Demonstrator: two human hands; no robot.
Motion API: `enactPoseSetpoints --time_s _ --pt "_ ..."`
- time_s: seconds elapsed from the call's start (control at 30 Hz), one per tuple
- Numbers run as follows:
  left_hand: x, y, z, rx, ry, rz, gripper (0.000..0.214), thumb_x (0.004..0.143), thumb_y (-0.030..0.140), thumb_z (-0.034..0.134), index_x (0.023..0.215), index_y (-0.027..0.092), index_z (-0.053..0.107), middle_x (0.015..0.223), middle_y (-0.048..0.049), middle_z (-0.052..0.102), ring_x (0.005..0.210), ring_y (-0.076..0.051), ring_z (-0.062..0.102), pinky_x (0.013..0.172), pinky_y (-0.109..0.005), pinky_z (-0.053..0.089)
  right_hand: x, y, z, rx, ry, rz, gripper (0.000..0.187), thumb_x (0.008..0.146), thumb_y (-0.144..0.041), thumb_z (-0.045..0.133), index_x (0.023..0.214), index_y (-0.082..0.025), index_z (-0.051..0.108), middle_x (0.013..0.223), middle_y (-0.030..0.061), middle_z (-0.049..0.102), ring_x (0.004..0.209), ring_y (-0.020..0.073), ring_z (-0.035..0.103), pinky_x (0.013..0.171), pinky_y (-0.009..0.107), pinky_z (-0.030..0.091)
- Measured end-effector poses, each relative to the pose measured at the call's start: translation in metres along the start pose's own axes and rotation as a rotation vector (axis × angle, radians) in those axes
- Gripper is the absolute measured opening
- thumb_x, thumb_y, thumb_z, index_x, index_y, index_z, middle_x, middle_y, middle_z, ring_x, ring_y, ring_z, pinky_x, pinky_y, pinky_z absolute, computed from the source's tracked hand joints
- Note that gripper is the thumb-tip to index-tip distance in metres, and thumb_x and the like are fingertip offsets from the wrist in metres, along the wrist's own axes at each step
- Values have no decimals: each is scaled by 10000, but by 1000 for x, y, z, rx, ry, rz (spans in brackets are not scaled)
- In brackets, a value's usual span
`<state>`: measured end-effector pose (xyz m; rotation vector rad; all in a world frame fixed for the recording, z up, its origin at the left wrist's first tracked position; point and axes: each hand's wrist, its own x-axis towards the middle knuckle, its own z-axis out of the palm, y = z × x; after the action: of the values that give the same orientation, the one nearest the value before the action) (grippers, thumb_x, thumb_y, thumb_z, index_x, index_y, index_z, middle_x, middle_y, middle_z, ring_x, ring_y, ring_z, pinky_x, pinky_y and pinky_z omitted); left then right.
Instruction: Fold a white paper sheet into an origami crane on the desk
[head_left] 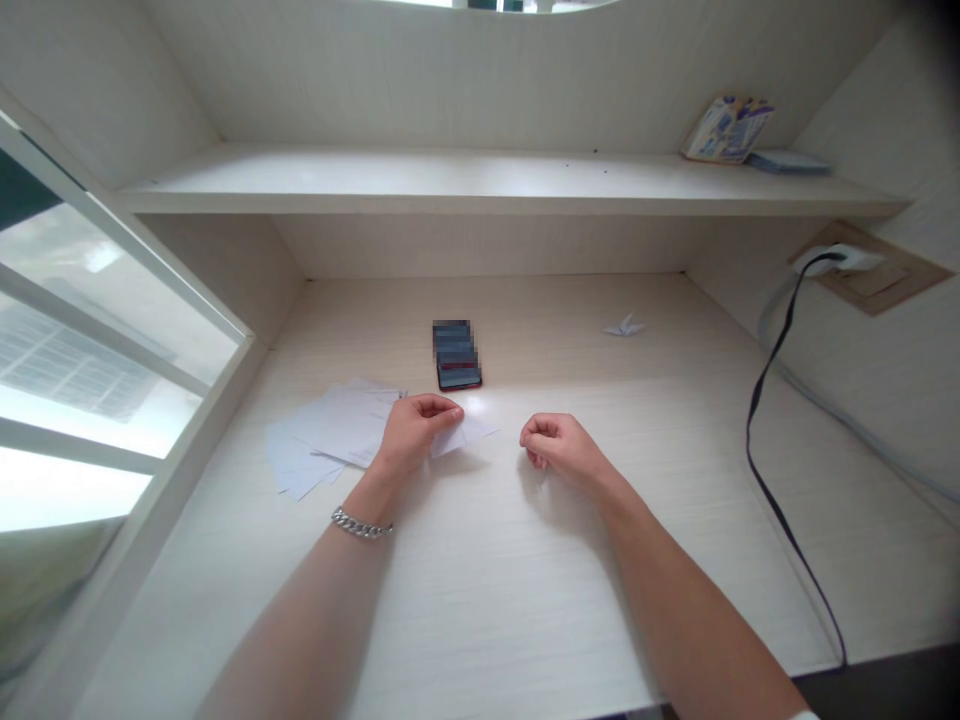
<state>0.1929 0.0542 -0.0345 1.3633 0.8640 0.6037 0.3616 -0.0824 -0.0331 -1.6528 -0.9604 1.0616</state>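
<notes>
My left hand (416, 432), with a chain bracelet (361, 524) on its wrist, is closed with thumb and fingers pinching a small folded white paper (459, 434). The paper's pointed end sticks out to the right, just above the desk. To the right of it, my right hand (556, 443) is curled shut over the desk, apart from the paper, and nothing shows in its fingers. Loose white paper sheets (341, 425) lie fanned out left of my left hand, which covers part of them. Beyond the hands lies a phone (456, 356), its screen blurred.
A small folded paper crane (624, 326) sits at the back right of the desk (480, 620). Above runs a shelf (420, 180) with a printed packet (727, 128). A dark cord (752, 430) hangs from the wall socket (874, 270) across the right side. A window (82, 340) is at left.
</notes>
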Motion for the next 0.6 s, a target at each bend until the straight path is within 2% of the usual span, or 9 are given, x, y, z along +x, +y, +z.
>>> enactPoseSetpoints --time_s 0.1,0.17,0.27,0.4,0.6 --pt "-1 -1 3 -24 -37 6 230 586 300 739 716 123 670 695 -56 655 610 -123 546 558 -232 393 1 0 1 83 71 -3 99 709 -248 550 713 -156 586 568 11 583 487 110 509 490 233 398" --pt "-3 -2 8 -8 -82 20 229 603 310 727 725 126 669 725 -61 661 634 -128 555 576 -231 402 0 -3 6 90 39 -28 183 747 -322 546 799 -155 603 695 46 632 557 126 548 524 246 417" --pt "-6 -1 14 57 -141 46 239 636 338 697 750 130 669 759 -68 667 664 -142 568 602 -240 416 -2 -7 13 47 -11 -63 200 737 -348 574 750 -150 597 659 26 605 566 124 539 547 250 417" --pt "-10 4 15 181 -235 63 234 672 350 652 765 136 669 728 -57 661 626 -135 555 557 -231 397 -4 -9 14 12 -9 -86 185 744 -334 562 717 -152 589 603 -2 559 543 116 506 540 248 393" --pt "-16 12 16 427 -361 151 185 696 304 576 694 161 694 677 -38 660 612 -138 546 526 -224 371 -9 -11 12 -209 -46 -174 169 771 -292 530 734 -157 624 651 12 572 594 119 477 527 234 339"
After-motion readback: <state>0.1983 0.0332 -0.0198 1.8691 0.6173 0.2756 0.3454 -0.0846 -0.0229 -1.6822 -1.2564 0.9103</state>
